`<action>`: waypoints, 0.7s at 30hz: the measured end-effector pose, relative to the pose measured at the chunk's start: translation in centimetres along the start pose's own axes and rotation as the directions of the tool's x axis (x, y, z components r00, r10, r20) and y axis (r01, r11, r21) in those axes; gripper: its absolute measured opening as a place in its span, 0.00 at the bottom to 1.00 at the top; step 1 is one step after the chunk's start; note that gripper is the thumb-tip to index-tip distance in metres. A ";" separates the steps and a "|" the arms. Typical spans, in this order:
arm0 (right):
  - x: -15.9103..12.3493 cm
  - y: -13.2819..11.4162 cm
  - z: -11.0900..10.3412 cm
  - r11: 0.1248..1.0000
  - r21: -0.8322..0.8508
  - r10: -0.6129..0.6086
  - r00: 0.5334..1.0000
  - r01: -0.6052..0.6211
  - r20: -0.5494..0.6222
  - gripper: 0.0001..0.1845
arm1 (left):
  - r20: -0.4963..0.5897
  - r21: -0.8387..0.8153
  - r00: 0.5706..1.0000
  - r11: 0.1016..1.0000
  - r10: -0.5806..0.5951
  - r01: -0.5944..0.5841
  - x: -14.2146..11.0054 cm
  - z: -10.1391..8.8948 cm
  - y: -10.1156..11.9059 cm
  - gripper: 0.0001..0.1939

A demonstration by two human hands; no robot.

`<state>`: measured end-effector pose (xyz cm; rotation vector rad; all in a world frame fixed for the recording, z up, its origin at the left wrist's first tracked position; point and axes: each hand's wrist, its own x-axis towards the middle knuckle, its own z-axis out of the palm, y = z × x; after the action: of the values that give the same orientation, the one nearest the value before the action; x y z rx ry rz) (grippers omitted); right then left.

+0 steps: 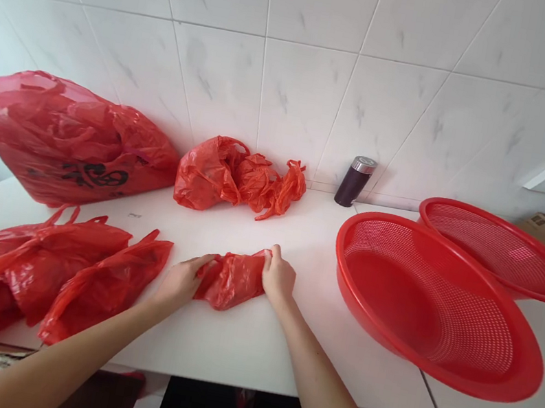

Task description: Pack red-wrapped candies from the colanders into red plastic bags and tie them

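Observation:
A small crumpled red plastic bag [233, 280] lies on the white counter [238, 344] between my hands. My left hand [181, 281] pinches its left edge with closed fingers. My right hand [278, 277] grips its right edge, fingers curled over the plastic. Both forearms reach in from the bottom of the view.
A large stuffed red bag [68, 142] with black print sits far left. A crumpled red bag [235, 177] lies by the tiled wall. Flattened red bags [42, 270] lie at the near left. Two red mesh baskets [437, 308] [502, 249] stand right, a dark cylindrical cup [354, 181] behind them.

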<state>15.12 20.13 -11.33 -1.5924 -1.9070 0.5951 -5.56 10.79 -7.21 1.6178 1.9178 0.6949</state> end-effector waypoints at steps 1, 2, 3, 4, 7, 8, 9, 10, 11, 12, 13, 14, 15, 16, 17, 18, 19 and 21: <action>0.2 0.2 -0.3 0.998 0.054 0.034 0.999 -0.033 -0.028 0.14 | 0.001 -0.087 1.000 0.996 -0.028 0.028 -0.6 -0.5 0.0 0.19; 0.4 0.5 -0.5 0.992 0.115 0.062 0.997 -0.056 -0.047 0.15 | 0.009 -0.170 0.998 0.984 -0.059 0.060 -1.4 -1.1 0.1 0.22; 0.6 0.7 -0.6 0.982 0.179 0.080 0.995 -0.068 -0.059 0.15 | 0.022 -0.241 0.996 0.966 -0.090 0.093 -2.3 -1.7 0.1 0.24; 0.8 0.9 -0.7 0.968 0.243 0.088 0.994 -0.070 -0.062 0.15 | 0.046 -0.299 0.992 0.946 -0.118 0.127 -3.2 -2.3 0.1 0.24; 1.0 1.4 -0.7 0.908 0.416 0.085 0.995 -0.052 -0.060 0.12 | 0.137 -0.381 0.975 0.899 -0.174 0.214 -5.6 -3.5 0.3 0.22; 1.0 1.5 -0.7 0.883 0.468 0.085 0.995 -0.047 -0.061 0.11 | 0.144 -0.382 0.972 0.896 -0.185 0.227 -6.0 -3.8 0.4 0.22; 0.9 1.6 -0.7 0.855 0.517 0.086 0.994 -0.043 -0.061 0.11 | 0.123 -0.371 0.974 0.901 -0.190 0.223 -6.1 -4.0 0.7 0.22; 0.9 1.7 -0.8 0.825 0.564 0.089 0.994 -0.040 -0.059 0.12 | 0.066 -0.350 0.980 0.915 -0.189 0.201 -5.9 -4.2 1.2 0.21; 0.8 1.8 -0.9 0.793 0.607 0.089 0.995 -0.038 -0.054 0.12 | -0.021 -0.317 0.985 0.935 -0.173 0.158 -5.6 -4.2 1.8 0.20; 0.7 1.8 -1.0 0.761 0.647 0.087 0.995 -0.037 -0.046 0.13 | -0.117 -0.267 0.984 0.959 -0.133 0.098 -5.0 -4.2 2.5 0.20; 0.7 1.9 -1.2 0.731 0.682 0.082 0.996 -0.035 -0.037 0.14 | -0.199 -0.201 0.978 0.979 -0.067 0.026 -4.4 -4.0 3.3 0.20; 0.6 2.0 -1.3 0.702 0.711 0.075 0.997 -0.032 -0.029 0.15 | -0.246 -0.124 0.969 0.991 0.019 -0.051 -3.7 -3.6 4.2 0.21; 0.5 2.1 -1.4 0.678 0.735 0.067 0.997 -0.028 -0.024 0.16 | -0.250 -0.047 0.962 0.991 0.112 -0.128 -3.0 -2.9 5.1 0.22; 0.5 2.2 -1.5 0.657 0.754 0.061 0.998 -0.023 -0.023 0.17 | -0.212 0.019 0.958 0.981 0.194 -0.194 -2.4 -2.2 6.0 0.22; 0.4 2.3 -1.6 0.638 0.770 0.061 0.998 -0.021 -0.023 0.17 | -0.150 0.068 0.956 0.968 0.251 -0.243 -1.8 -1.3 6.7 0.21; 0.4 2.4 -1.8 0.621 0.783 0.067 0.997 -0.022 -0.025 0.17 | -0.087 0.100 0.958 0.959 0.273 -0.265 -1.4 -0.5 7.3 0.20; 0.3 2.5 -1.9 0.605 0.796 0.077 0.997 -0.025 -0.027 0.16 | -0.029 0.119 0.962 0.957 0.271 -0.266 -1.0 0.1 7.7 0.17; 0.2 2.7 -2.1 0.574 0.818 0.100 0.995 -0.037 -0.026 0.17 | 0.057 0.114 0.973 0.967 0.223 -0.228 -0.8 0.5 7.8 0.12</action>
<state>18.49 20.77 -11.58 -1.0223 -1.1804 1.2247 0.46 11.24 -2.22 1.9322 1.7918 0.6373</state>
